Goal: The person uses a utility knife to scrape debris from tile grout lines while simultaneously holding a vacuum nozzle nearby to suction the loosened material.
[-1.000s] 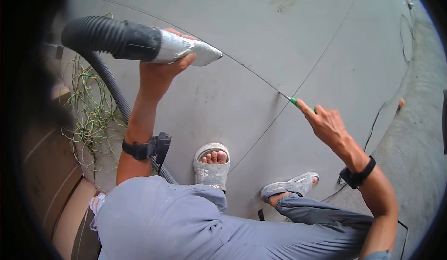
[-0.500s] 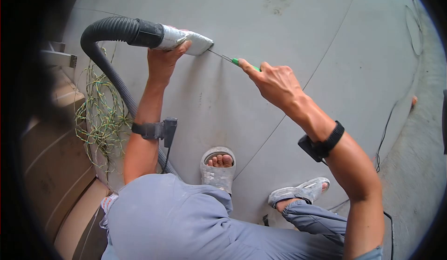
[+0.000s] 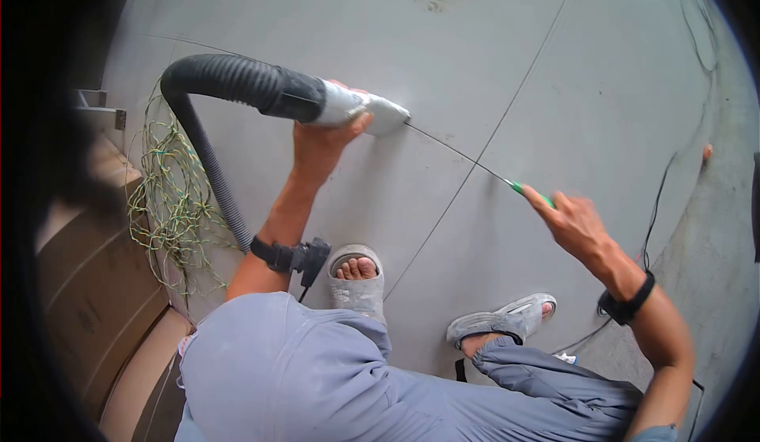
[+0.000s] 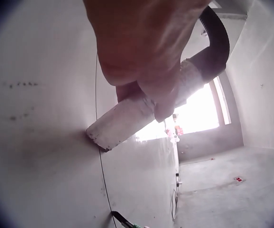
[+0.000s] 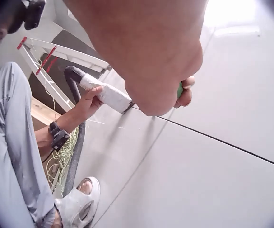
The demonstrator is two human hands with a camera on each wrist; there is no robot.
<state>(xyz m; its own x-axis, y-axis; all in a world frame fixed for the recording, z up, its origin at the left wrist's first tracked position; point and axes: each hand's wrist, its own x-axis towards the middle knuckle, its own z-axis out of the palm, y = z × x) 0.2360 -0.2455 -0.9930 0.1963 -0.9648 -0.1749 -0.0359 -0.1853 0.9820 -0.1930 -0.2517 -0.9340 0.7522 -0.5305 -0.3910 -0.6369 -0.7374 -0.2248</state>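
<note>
In the head view my left hand (image 3: 321, 149) grips a vacuum nozzle (image 3: 386, 117) wrapped in white tape, fitted to a ribbed black hose (image 3: 229, 82). Its flat mouth sits right at a dark tile joint (image 3: 443, 143), as the left wrist view also shows with the nozzle (image 4: 122, 121) slanting onto the line. My right hand (image 3: 582, 224) holds a green-handled tool (image 3: 518, 189) with a narrow metal blade. The blade tip is at the same joint, just right of where two joints cross. From the right wrist, only a bit of green handle (image 5: 180, 90) shows past my hand.
A tangle of yellow-green wire (image 3: 178, 204) lies at the left, beside brown boxes (image 3: 95, 284). My sandalled feet stand on the tiles near the crossing joint. Thin black cable (image 3: 653, 212) runs along the right. A white ladder (image 5: 70, 52) leans behind the hose.
My right hand drew the blade leftward along the joint up to the nozzle, then went back right, past the crossing. The nozzle has shifted right along the joint, nearer the crossing.
</note>
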